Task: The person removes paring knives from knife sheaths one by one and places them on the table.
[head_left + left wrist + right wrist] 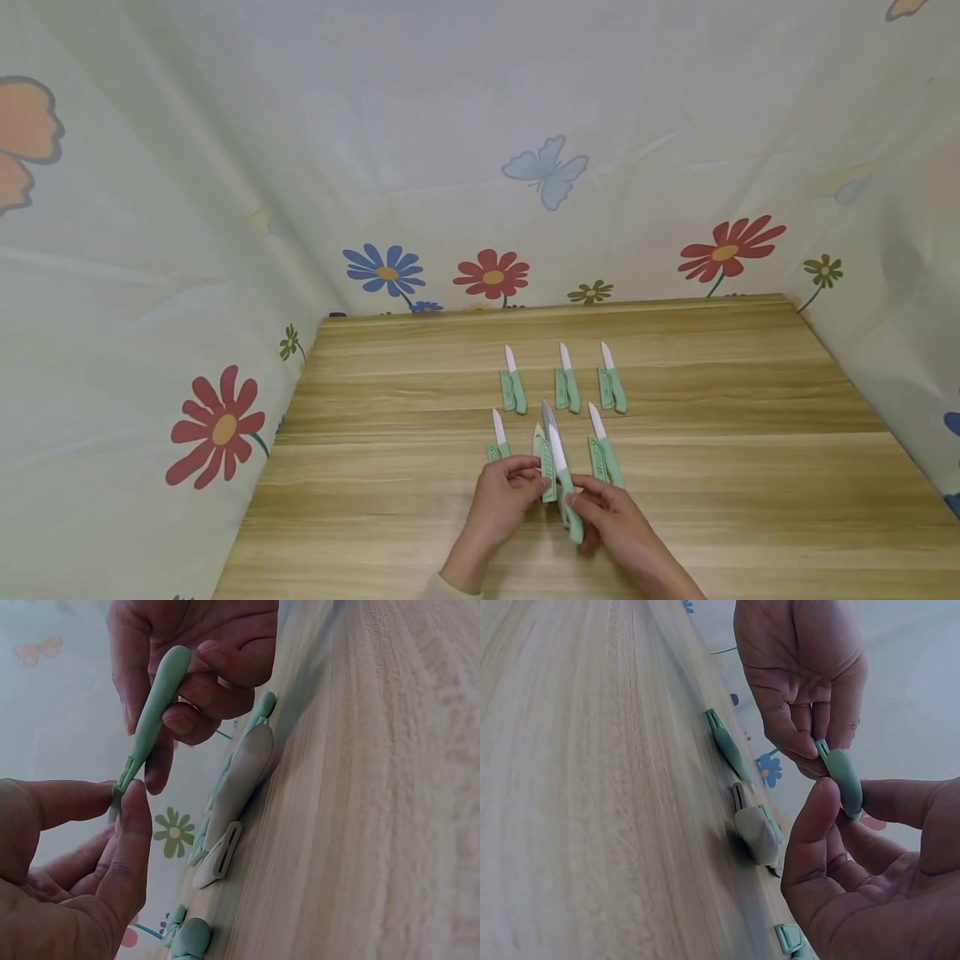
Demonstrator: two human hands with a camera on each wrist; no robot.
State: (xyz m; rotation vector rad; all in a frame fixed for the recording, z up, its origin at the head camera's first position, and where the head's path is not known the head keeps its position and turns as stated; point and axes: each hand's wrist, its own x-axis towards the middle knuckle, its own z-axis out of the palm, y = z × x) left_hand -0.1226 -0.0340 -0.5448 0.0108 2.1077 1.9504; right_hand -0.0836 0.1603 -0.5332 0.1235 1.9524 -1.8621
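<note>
My right hand [581, 504] grips the green handle of a white-bladed knife [561, 467] just above the wooden table [750, 417], the blade pointing away from me. The left hand [540, 482] pinches a narrow green sheath [547, 477] against the base of that blade. In the left wrist view the thumb and forefinger of the left hand [120, 796] close at the end of the handle [157, 705]. The right wrist view shows the right hand [844, 796] curled round the handle [845, 776]. A pale grey sheath [241, 776] lies on the table below.
Three more green-handled knives lie in a back row [567, 385], each with a sheath beside it. Two others lie at the front left [497, 437] and front right [603, 454]. Flower-print curtains [225, 425] wall in the table on three sides.
</note>
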